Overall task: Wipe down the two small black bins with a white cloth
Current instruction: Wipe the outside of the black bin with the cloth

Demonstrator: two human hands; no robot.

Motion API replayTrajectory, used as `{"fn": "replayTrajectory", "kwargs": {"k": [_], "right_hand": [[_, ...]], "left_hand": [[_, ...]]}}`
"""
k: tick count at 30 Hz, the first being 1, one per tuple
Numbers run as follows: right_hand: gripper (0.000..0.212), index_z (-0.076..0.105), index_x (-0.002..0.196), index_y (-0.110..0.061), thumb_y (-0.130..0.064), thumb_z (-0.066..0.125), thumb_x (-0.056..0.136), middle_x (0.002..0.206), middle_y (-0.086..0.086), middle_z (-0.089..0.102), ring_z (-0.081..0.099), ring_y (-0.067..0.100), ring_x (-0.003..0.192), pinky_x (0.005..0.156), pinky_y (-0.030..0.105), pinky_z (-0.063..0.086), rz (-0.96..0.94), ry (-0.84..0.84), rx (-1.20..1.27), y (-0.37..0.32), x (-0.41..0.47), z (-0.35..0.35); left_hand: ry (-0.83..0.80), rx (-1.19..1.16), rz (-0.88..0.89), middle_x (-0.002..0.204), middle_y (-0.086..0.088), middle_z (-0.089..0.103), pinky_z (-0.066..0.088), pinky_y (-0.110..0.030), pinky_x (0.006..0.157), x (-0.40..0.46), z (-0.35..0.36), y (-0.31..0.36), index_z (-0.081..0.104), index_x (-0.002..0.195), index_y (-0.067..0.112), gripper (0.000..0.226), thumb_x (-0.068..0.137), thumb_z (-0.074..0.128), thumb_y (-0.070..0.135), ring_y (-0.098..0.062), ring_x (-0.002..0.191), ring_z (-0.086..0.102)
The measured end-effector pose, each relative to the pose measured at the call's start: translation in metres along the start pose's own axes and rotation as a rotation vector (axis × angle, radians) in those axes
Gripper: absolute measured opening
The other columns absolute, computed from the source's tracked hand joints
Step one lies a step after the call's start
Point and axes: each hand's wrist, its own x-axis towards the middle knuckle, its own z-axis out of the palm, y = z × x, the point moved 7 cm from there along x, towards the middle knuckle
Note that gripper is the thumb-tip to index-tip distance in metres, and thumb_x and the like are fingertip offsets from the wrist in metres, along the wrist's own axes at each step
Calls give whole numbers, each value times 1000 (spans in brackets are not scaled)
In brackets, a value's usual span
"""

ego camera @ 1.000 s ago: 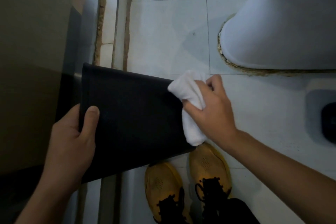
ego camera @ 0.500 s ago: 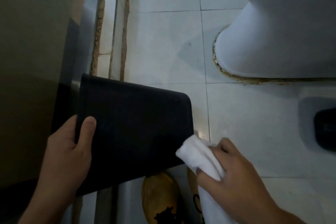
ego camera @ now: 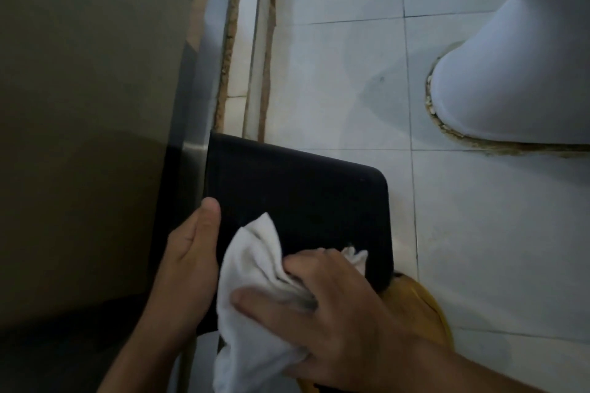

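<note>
Right hand [ego camera: 335,313] has its fingers bunched tight around the white cloth [ego camera: 252,268], pressed on the black bin [ego camera: 297,198]. Most of the bin's face lies toward 12 o'clock; left hand [ego camera: 188,262] grips its 9 o'clock edge above the tiled floor [ego camera: 479,249].

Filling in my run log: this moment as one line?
left hand: holds black bin | right hand: presses white cloth on bin | floor: white tile
</note>
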Motion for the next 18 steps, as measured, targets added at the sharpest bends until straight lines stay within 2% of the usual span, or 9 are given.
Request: {"fn": "replayTrajectory", "kwargs": {"k": [1, 3, 5, 6, 8, 10, 12, 14, 18], "right_hand": [[54, 40, 142, -36, -47, 62, 95, 107, 0, 52, 58, 15, 89, 77, 37, 51, -82, -14, -13, -3, 4, 7], [50, 45, 140, -32, -50, 58, 95, 110, 4, 44, 55, 20, 88, 73, 39, 48, -211, -77, -31, -3, 12, 15], [54, 49, 136, -28, -54, 61, 91, 111, 7, 41, 50, 21, 89, 73, 35, 43, -252, -128, -58, 5, 21, 18], [58, 48, 137, -27, -55, 63, 88, 112, 7, 39, 48, 22, 90, 73, 34, 42, -235, -138, -73, 11, 26, 18], [64, 44, 139, -26, -54, 61, 85, 114, 8, 38, 48, 24, 94, 77, 37, 46, -129, -125, -107, 27, 43, 17], [65, 48, 139, -23, -52, 54, 81, 115, 11, 41, 51, 29, 95, 78, 38, 50, 58, -35, -128, 53, 68, 10], [56, 56, 131, -19, -48, 55, 83, 109, 9, 42, 53, 29, 90, 70, 34, 45, 332, 23, -147, 91, 93, 0], [43, 57, 120, -17, -47, 57, 88, 107, 3, 33, 49, 24, 88, 68, 30, 35, 552, -11, -174, 130, 106, -8], [37, 54, 107, -16, -48, 56, 89, 104, 2, 32, 46, 19, 82, 66, 29, 40, 602, 111, -150, 139, 106, -37]], "left_hand": [[-23, -28, -43, 55, 19, 66, 41, -5, 41, -1, 0, -2, 62, 77, 18, 44, 98, 33, 43, 8, 51, 61], [-81, -57, -108, 60, 4, 70, 45, -11, 45, 1, 2, -7, 65, 81, 11, 54, 93, 33, 52, 1, 51, 63], [-95, -91, -108, 72, -14, 71, 52, -21, 53, 4, 0, -10, 68, 85, 4, 63, 85, 36, 59, -14, 63, 69], [-109, -118, -95, 78, -16, 72, 55, -28, 61, 5, 0, -13, 70, 87, 6, 63, 81, 39, 60, -19, 71, 71], [-130, -157, -72, 89, -10, 75, 54, -36, 77, 5, 2, -14, 75, 91, 18, 56, 81, 40, 60, -21, 87, 72], [-106, -151, -23, 93, 5, 76, 52, -26, 75, 5, 1, -10, 77, 88, 33, 45, 84, 39, 57, -8, 91, 71], [-87, -134, 3, 98, 11, 75, 52, -22, 76, 7, 1, -8, 75, 90, 37, 41, 89, 39, 55, -3, 95, 69], [-101, -85, 17, 99, 8, 74, 52, -29, 79, 7, 2, -8, 73, 93, 34, 44, 94, 34, 55, -5, 94, 69], [-105, -53, 48, 99, 9, 72, 51, -28, 78, 6, 1, -7, 71, 95, 33, 47, 96, 29, 55, -2, 91, 68]]}}
